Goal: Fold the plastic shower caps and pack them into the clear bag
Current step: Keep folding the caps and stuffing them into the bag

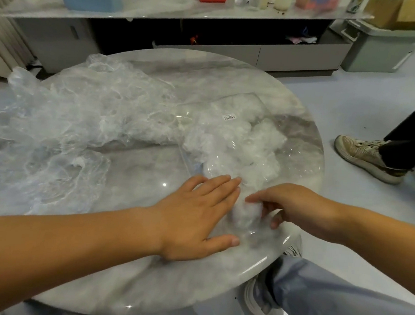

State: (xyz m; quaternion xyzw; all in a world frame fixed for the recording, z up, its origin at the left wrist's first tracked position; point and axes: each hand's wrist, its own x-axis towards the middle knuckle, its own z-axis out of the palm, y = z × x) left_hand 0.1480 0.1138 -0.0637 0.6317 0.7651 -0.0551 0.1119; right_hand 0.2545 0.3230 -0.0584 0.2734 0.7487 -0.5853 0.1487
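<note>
A heap of loose, crumpled clear shower caps covers the left and middle of the round marble table. A clear bag with a small barcode label lies at the right, holding several bunched white caps. My left hand lies flat with straight fingers on the bag's near end. My right hand grips a bunched white folded cap at the bag's mouth, right beside my left fingertips. Whether the cap is inside the bag film I cannot tell.
The table's near right edge is just below my hands, with my knee in blue trousers under it. Another person's shoe stands on the floor at right. A low cabinet with a cluttered shelf runs along the back.
</note>
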